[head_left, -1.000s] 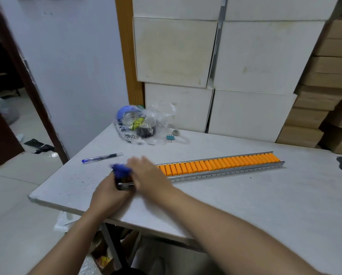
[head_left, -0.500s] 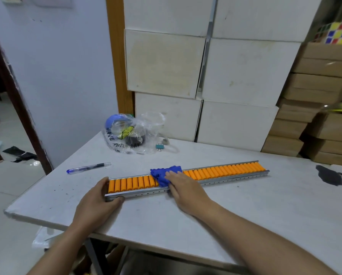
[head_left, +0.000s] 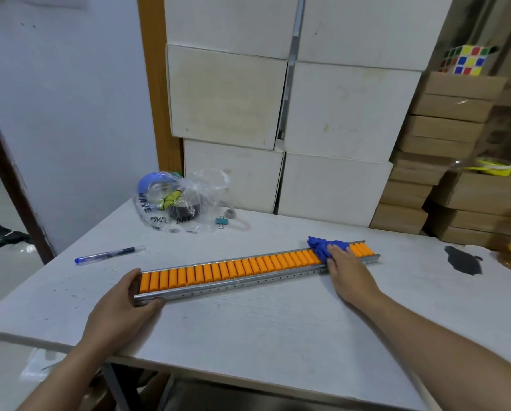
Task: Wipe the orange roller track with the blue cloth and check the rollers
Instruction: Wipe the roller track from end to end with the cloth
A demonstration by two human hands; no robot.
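We have the orange roller track (head_left: 257,269) lying flat across the white counter (head_left: 263,324), and our right hand (head_left: 347,269) presses the blue cloth (head_left: 322,247) down on the rollers close to the far right end, fingers flat and together on top of the cloth, not pinching it. Our left hand (head_left: 123,304) steadies the near left end, its grip wrapped around the end of the metal rail with the thumb on the front side. Judging by where the cloth sits, we reckon this pass along the top is nearly finished, with only the last few rollers beyond the cloth left to cover; checking that the rollers spin looks not yet done. Behind the track a clear plastic bag (head_left: 180,200) holds a blue roll of tape and some dark and yellow items we cannot make out, with a pen (head_left: 110,254) lying well apart to the left
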